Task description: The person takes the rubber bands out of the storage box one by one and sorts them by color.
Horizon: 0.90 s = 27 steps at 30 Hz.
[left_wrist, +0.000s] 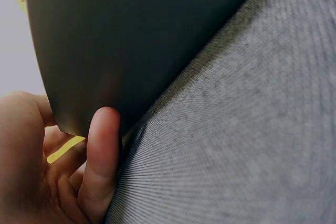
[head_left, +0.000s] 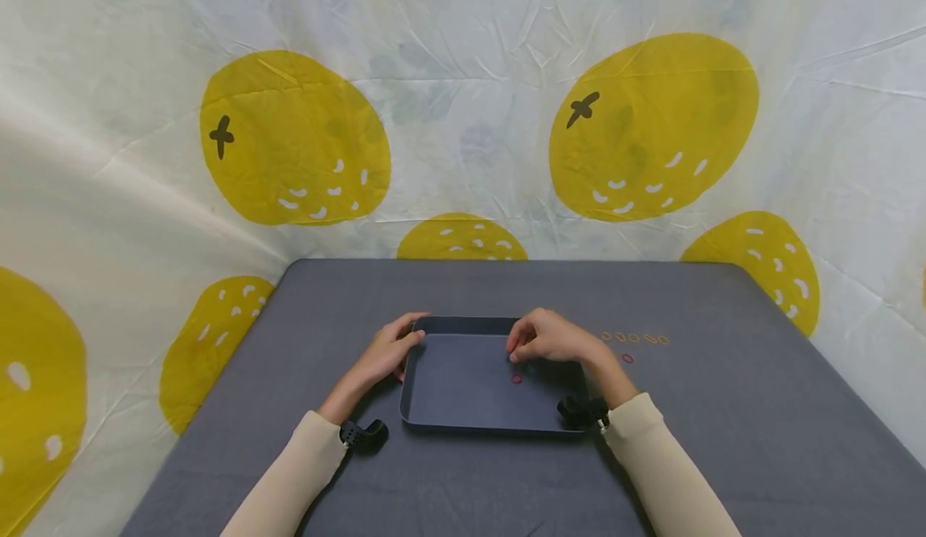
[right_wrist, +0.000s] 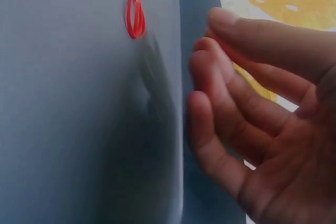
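Observation:
My left hand (head_left: 387,352) grips the dark grey tray (head_left: 463,427) at its back left corner. In the left wrist view the fingers (left_wrist: 103,145) lie against the outside of the tray wall (left_wrist: 131,35). Over the right part of the tray is my right hand (head_left: 550,336), its fingers bent and its thumb close to the index fingertip. Some red shows at those fingertips, but I cannot tell whether they pinch a band. Just below them, red rubber bands (head_left: 517,378) lie overlapping on the tray floor, seen also as red loops (right_wrist: 135,18) in the right wrist view.
Right of the tray, several yellow rubber bands (head_left: 633,338) lie in a row on the grey tablecloth (head_left: 463,489). One red rubber band (head_left: 627,358) lies in front of that row. A white curtain (head_left: 463,119) with yellow fruit prints hangs behind the table.

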Motion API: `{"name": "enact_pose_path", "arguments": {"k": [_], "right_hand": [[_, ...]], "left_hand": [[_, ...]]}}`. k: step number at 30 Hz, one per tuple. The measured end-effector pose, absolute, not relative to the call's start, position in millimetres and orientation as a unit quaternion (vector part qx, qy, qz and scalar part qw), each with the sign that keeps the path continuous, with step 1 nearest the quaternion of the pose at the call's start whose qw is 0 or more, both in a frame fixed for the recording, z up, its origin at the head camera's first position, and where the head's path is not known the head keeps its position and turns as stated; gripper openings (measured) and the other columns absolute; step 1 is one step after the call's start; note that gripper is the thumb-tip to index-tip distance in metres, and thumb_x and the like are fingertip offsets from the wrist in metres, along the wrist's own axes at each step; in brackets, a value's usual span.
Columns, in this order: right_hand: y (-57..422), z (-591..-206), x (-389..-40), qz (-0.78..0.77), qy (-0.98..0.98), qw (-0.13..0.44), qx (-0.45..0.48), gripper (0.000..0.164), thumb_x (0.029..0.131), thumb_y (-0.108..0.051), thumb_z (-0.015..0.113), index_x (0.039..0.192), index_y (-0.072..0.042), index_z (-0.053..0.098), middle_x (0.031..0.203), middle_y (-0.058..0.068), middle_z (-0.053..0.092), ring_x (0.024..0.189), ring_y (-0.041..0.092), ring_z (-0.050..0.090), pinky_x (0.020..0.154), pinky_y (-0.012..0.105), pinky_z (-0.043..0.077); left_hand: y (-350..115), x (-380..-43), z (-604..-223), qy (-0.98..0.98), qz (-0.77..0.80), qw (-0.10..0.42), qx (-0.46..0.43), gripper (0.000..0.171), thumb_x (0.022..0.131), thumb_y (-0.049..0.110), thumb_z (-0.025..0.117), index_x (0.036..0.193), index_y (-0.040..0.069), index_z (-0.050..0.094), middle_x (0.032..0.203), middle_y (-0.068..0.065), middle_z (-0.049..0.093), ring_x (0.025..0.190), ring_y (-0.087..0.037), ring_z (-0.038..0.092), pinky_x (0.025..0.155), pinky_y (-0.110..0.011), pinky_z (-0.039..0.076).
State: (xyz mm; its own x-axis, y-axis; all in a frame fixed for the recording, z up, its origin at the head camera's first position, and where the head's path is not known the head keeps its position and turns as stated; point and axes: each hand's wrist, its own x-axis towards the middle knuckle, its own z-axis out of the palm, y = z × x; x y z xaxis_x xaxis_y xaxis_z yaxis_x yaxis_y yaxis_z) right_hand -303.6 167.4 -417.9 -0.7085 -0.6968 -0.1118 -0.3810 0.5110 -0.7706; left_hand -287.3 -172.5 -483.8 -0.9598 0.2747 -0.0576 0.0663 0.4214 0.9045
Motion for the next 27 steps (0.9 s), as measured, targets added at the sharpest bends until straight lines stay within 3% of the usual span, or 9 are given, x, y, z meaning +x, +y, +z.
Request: {"name": "enact_pose_path", "arguments": {"k": [7, 16, 27], "right_hand": [[166.9, -424.5, -303.7, -0.346, 0.846, 0.251, -0.318, 0.011, 0.087, -0.004, 0.078, 0.098, -0.001, 0.078, 0.087, 0.007, 0.079, 0.076, 0.009, 0.070, 0.067, 0.024, 0.055], [166.1, -428.0, -303.8, -0.334, 0.851, 0.263, -0.309, 0.010, 0.082, 0.001, 0.077, 0.092, -0.003, 0.078, 0.081, 0.006, 0.077, 0.071, 0.009, 0.067, 0.064, 0.025, 0.052], [165.2, -426.7, -303.8, -0.306, 0.855, 0.257, -0.330, 0.007, 0.084, -0.004, 0.081, 0.081, -0.010, 0.078, 0.076, -0.002, 0.074, 0.066, 0.005, 0.059, 0.062, 0.021, 0.048]], "left_hand": [[-171.1, -286.9, -483.8, 0.835, 0.533, 0.090, 0.102, 0.045, 0.108, 0.031, 0.056, 0.152, 0.026, 0.053, 0.114, -0.015, 0.068, 0.040, -0.020, 0.052, 0.041, -0.040, 0.055], [-172.0, -287.7, -483.1, 0.836, 0.531, 0.094, 0.104, 0.045, 0.108, 0.031, 0.055, 0.153, 0.026, 0.052, 0.116, -0.016, 0.068, 0.039, -0.019, 0.052, 0.041, -0.040, 0.055], [-171.8, -287.1, -483.8, 0.839, 0.526, 0.096, 0.097, 0.043, 0.108, 0.033, 0.054, 0.151, 0.029, 0.053, 0.115, -0.014, 0.068, 0.040, -0.019, 0.053, 0.042, -0.040, 0.056]]}}
